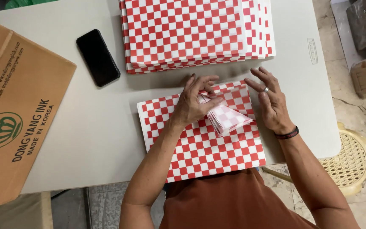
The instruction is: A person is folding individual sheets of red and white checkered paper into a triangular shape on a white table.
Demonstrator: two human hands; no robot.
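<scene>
Below the big stack of checkered paper [191, 34], the left hand [193, 104] pinched a folded corner of the near checkered sheet [200, 144]; the right hand [272, 101] hovered open beside it; creasing flat would serve best.

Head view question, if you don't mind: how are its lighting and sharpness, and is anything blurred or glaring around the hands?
In the head view the light is soft and even, with faint shadows beneath the checkered paper stack and on the table; the left hand, right hand and folded corner look sharp; the phone shows no glare.
</scene>
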